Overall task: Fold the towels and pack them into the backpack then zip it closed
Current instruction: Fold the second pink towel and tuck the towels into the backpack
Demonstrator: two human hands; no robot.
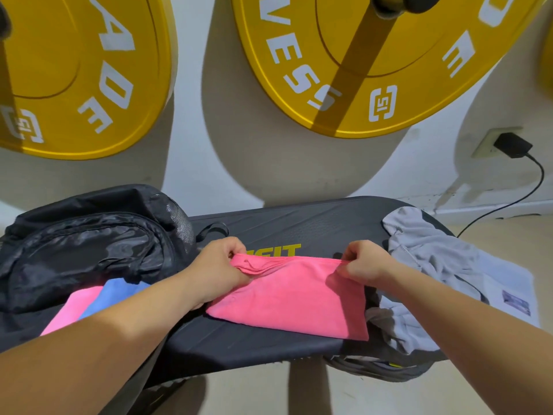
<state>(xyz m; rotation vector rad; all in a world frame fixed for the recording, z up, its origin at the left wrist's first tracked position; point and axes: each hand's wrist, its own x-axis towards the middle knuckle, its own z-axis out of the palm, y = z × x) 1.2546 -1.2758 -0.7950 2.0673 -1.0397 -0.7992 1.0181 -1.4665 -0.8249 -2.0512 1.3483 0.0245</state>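
Lying at frame left: backpack [89, 235], folded pink and blue towels [113, 292] just below. Centre: left hand [215, 265] and right hand [363, 262] pinch pink towel [293, 298] by its far corners, long axis left-right between them. Backpack nearer left hand.

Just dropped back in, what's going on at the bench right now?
A person is folding a pink towel on the black bench. The left hand and the right hand each pinch a far corner of it. A blue towel and a second pink towel lie by the black backpack at the left, not yet inside it. A grey garment lies at the right end.
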